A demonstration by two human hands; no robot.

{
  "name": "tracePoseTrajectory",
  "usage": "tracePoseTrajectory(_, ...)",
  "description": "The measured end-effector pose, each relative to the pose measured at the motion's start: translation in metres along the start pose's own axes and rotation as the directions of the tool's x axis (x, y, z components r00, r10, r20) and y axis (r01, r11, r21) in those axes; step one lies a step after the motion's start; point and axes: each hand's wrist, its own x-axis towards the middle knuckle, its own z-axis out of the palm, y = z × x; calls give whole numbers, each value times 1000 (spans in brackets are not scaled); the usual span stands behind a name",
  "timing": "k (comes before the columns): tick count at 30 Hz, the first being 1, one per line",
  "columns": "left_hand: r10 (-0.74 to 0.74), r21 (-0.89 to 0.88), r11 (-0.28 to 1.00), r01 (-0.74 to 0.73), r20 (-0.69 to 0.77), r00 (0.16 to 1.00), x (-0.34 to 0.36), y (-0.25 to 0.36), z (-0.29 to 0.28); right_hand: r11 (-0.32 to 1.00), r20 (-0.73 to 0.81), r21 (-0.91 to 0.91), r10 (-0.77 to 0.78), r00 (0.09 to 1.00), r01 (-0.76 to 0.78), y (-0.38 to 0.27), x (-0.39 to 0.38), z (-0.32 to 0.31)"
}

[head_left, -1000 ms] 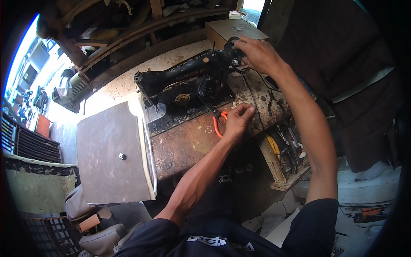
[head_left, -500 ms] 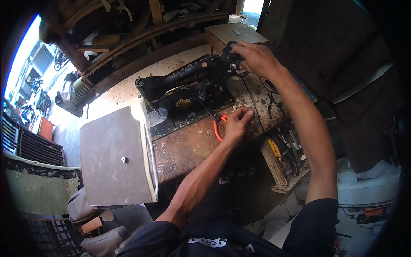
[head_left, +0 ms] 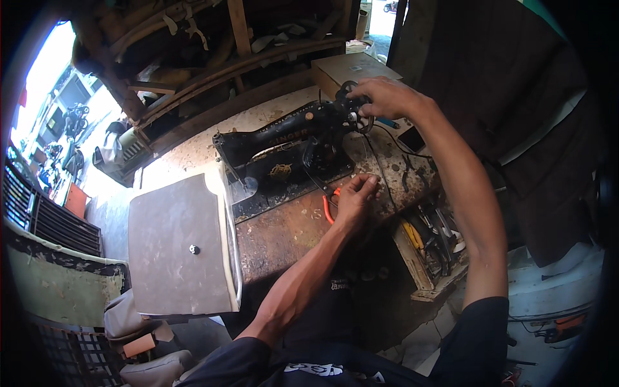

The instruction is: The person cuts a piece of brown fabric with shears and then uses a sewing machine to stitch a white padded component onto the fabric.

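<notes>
A black sewing machine (head_left: pixel 284 138) with gold decoration stands on the worn wooden table (head_left: pixel 277 235). At its right end, my right hand (head_left: pixel 390 98) is closed over the rim of the handwheel (head_left: pixel 348 90). My left hand (head_left: pixel 356 198) hovers low over the table's front part, thumb and fingers pinched; whatever is between them is too small to make out. Beside that hand lie scissors with orange handles (head_left: pixel 327 209), partly covered by it. To the left of the needle end, a grey-brown padded panel (head_left: pixel 180 248) with a small dark round piece (head_left: pixel 194 249) on it reaches past the table edge.
An open wooden drawer (head_left: pixel 412 264) below the table's right side holds pliers with yellow handles (head_left: pixel 412 235) and other tools. Behind the machine is a cardboard box (head_left: pixel 354 69). A dark cable (head_left: pixel 383 171) runs across the table's right part. Dark cloth (head_left: pixel 516 129) hangs at the right.
The view has shifted slightly, so the machine and panel appear a little lower and farther right. My right hand remains at the handwheel, its wrist slightly changed; my left hand keeps its pinch.
</notes>
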Motion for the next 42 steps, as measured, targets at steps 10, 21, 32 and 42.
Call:
tracePoseTrajectory(10, 79, -24, 996, -85, -188, 979, 46, 70, 31, 982, -319, 175, 126, 939, -72, 1, 4, 25)
tracePoseTrajectory(21, 446, 488, 833, -261, -313, 838, 45, 135, 10, 954, -392, 298, 147, 908, -26, -14, 5, 37)
tracePoseTrajectory(32, 593, 651, 676, -345, -204, 779, -177, 161, -94, 495, -182, 869, 287, 940, 17, -203, -44, 69)
tracePoseTrajectory(42, 600, 603, 670, -434, -95, 794, -205, 169, -118, -324, 47, 945, 24, 999, -37, -298, -59, 128)
